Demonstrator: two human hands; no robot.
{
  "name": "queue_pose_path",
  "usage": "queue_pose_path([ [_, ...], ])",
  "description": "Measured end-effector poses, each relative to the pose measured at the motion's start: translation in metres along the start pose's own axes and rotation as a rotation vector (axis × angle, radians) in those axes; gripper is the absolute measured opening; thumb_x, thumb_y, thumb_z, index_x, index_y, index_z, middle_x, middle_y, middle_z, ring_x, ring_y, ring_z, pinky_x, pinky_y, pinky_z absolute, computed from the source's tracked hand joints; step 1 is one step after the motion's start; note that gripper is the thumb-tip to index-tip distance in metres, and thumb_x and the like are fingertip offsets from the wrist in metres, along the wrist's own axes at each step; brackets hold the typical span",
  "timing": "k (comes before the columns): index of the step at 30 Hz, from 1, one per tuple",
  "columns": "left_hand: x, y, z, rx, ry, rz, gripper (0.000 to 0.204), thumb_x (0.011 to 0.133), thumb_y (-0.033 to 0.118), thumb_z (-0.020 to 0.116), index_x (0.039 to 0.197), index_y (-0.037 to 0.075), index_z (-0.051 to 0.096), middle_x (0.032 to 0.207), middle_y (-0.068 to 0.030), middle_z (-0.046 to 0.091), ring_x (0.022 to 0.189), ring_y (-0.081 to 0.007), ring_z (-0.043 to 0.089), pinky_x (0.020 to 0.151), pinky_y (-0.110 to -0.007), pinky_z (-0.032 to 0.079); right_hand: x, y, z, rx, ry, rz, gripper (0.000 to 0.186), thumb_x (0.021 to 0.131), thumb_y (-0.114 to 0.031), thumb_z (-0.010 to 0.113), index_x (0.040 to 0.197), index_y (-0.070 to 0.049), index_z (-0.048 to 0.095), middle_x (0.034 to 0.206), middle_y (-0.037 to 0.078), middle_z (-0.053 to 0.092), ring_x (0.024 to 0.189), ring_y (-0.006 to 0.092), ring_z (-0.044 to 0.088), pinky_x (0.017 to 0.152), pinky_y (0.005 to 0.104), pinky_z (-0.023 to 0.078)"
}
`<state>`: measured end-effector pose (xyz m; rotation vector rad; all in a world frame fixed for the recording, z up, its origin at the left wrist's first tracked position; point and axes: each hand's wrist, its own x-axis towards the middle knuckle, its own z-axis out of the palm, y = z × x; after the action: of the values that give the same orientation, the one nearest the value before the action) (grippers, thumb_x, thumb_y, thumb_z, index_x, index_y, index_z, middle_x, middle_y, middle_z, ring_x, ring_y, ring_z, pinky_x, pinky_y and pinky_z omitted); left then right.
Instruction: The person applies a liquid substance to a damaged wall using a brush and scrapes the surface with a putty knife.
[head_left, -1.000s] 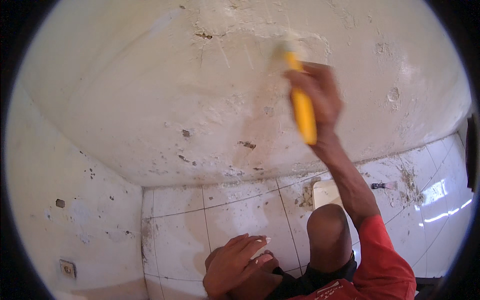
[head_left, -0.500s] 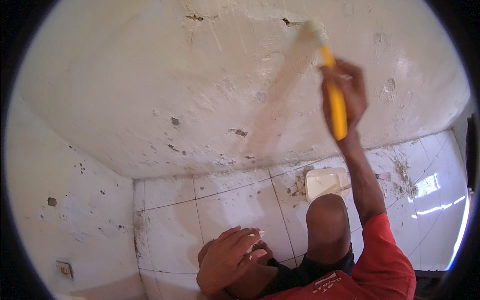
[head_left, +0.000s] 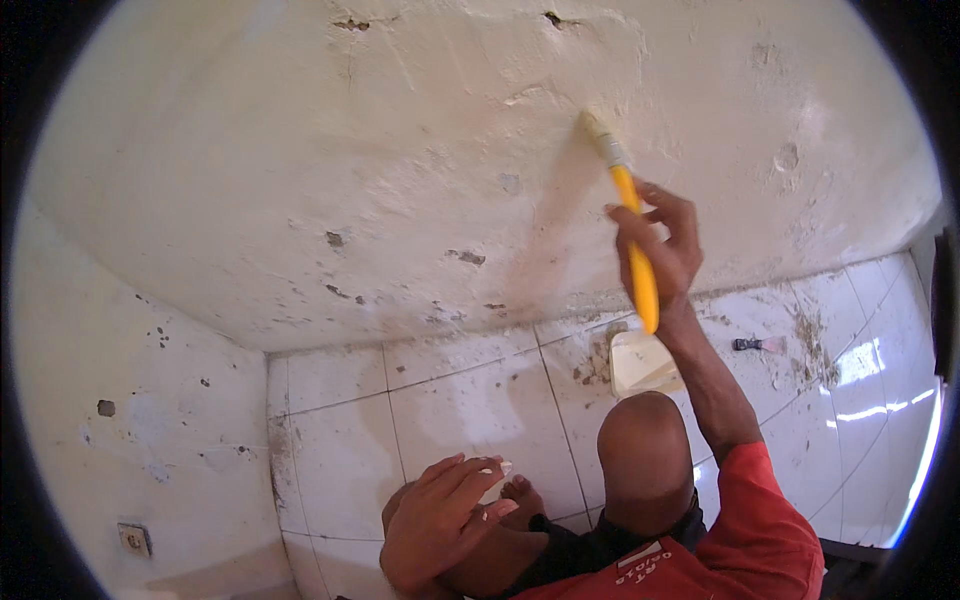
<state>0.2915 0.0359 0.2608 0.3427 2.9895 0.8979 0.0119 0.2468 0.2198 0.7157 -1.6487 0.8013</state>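
Note:
My right hand point(head_left: 662, 240) is closed round the yellow handle of a paintbrush point(head_left: 630, 205). The brush points up and slightly left, its pale bristles against the stained, cream wall point(head_left: 420, 190). Over my bent left knee rests my left hand point(head_left: 445, 515), fingers loosely stretched and thumb apart. White smears mark its fingertips, and I make out no object in it. A white rectangular tray point(head_left: 628, 352) holding pale liquid sits on the floor below my right forearm, partly hidden by my right knee.
A scraper with a dark handle point(head_left: 748, 344) lies on the white tiled floor point(head_left: 470, 420), right of my forearm. Crumbs and dust line the foot of the wall. Chipped holes point(head_left: 466, 257) pit the plaster. A socket point(head_left: 133, 540) sits low on the left wall.
My right hand has brought the brush down and a little left along the wall. The scraper now shows fully beside my forearm. My left hand stays on the knee.

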Motion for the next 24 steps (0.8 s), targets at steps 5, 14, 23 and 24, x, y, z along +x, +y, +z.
queue_pose_path([
  [5, 0.010, 0.000, 0.009, -0.099, -0.068, 0.009, 0.041, 0.090, 0.029, 0.069, 0.122, 0.006, 0.062, 0.124, -0.0123, 0.066, 0.116, -0.0318, 0.062, 0.107, -0.046, 0.044, -0.025, -0.032, 0.050, 0.090, -0.437, -0.159, 0.032, 0.077, -0.002, 0.071, 0.107, -0.014, 0.070, 0.113, 0.010, 0.062, 0.097, 0.0252, 0.064, 0.068, 0.0301, 0.056],
  [14, 0.006, 0.006, 0.000, -0.015, -0.047, -0.063, 0.040, 0.088, 0.026, 0.071, 0.121, 0.006, 0.062, 0.123, -0.0126, 0.067, 0.113, -0.0336, 0.064, 0.105, -0.046, 0.046, -0.035, 0.028, 0.000, 0.273, -0.119, 0.203, 0.033, 0.074, 0.010, 0.068, 0.103, -0.006, 0.072, 0.112, 0.014, 0.063, 0.090, 0.0271, 0.069, 0.073, 0.0312, 0.056],
  [23, 0.008, 0.007, 0.009, 0.001, -0.041, -0.070, 0.040, 0.088, 0.027, 0.071, 0.121, 0.006, 0.062, 0.120, -0.0134, 0.067, 0.111, -0.0336, 0.064, 0.104, -0.048, 0.046, -0.063, -0.010, 0.046, 0.130, -0.517, -0.107, 0.037, 0.076, -0.011, 0.071, 0.112, -0.018, 0.066, 0.123, 0.010, 0.060, 0.105, 0.0247, 0.061, 0.067, 0.0313, 0.057],
  [24, 0.008, 0.008, 0.009, 0.000, -0.046, -0.070, 0.040, 0.088, 0.027, 0.071, 0.121, 0.006, 0.062, 0.120, -0.0134, 0.067, 0.111, -0.0336, 0.064, 0.104, -0.048, 0.046, -0.063, -0.013, 0.048, 0.129, -0.518, -0.103, 0.037, 0.076, -0.011, 0.071, 0.112, -0.018, 0.066, 0.123, 0.010, 0.060, 0.105, 0.0247, 0.061, 0.067, 0.0313, 0.057],
])
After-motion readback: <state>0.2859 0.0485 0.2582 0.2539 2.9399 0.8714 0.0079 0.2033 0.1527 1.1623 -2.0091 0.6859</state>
